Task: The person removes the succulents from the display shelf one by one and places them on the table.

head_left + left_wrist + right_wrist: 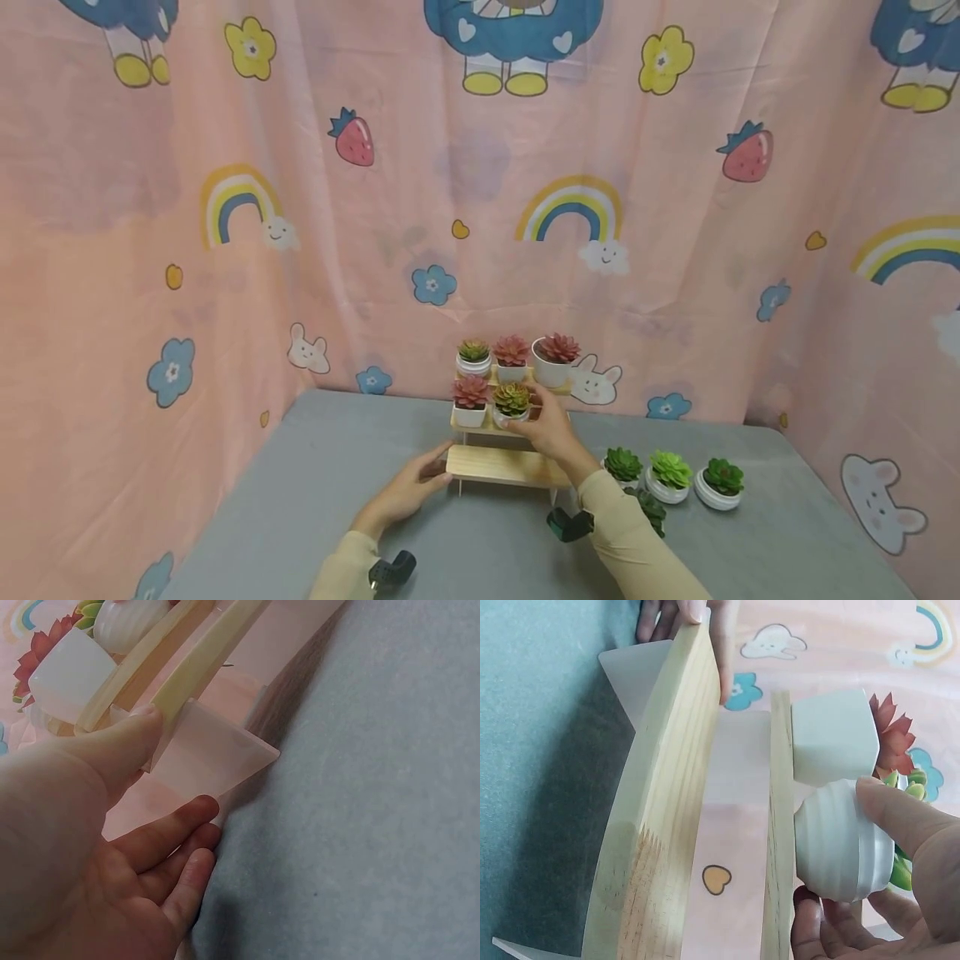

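A tiered wooden display shelf with pale translucent side supports stands on the grey table. My left hand holds the left end of its lowest board, thumb at the front corner and index finger towards the back. The other fingers lie beside the support. On the middle tier, my right hand grips a white ribbed pot with a green succulent, thumb on one side and fingers on the other. To its left stands a square white pot with a pink-red succulent.
The top tier bears a green succulent and two reddish ones, one in the middle and one at the right. Several potted green succulents stand right of the shelf. A pink patterned curtain hangs behind the table.
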{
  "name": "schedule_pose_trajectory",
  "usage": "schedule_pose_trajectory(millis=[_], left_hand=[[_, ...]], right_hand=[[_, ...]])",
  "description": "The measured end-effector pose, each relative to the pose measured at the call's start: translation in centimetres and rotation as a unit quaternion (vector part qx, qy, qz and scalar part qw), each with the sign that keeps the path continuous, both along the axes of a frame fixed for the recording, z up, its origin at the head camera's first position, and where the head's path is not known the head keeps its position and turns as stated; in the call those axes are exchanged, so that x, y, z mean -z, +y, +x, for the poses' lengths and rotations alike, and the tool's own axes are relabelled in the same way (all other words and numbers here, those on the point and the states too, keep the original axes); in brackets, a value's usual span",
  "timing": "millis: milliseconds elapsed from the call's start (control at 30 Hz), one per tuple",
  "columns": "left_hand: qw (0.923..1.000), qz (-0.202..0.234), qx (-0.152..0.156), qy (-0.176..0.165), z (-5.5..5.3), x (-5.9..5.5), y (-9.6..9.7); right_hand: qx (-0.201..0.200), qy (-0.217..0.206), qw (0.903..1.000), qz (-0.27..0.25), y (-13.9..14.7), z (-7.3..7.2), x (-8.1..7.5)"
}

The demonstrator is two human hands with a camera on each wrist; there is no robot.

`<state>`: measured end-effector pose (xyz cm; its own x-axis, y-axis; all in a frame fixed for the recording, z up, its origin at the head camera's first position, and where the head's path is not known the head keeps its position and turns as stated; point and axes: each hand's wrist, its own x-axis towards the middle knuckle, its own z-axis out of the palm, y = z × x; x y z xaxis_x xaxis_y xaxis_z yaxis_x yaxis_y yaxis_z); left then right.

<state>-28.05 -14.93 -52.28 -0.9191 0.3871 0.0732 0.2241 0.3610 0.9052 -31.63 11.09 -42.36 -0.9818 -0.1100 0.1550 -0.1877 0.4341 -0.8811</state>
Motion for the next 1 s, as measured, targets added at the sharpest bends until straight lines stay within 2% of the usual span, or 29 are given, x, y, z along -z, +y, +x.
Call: schedule_pose_trajectory(millis=[367, 633, 1000], left_hand=[[0.9999, 0.008, -0.001, -0.007, 0.1, -0.3, 0.1], [0.9999, 0.010, 0.005, -0.005, 0.3, -0.3, 0.0], [0.9999, 0.009, 0.006, -0.001, 0.2, -0.3, 0.1]], right_hand=[[-0.007, 0.015, 0.9999, 0.004, 0.5, 0.5, -0.2], [-0.042, 0.011, 0.9981, -0.044, 1.4, 1.8, -1.3], [-0.048, 0.015, 0.9981, -0.036, 2.6, 4.2, -3.1]])
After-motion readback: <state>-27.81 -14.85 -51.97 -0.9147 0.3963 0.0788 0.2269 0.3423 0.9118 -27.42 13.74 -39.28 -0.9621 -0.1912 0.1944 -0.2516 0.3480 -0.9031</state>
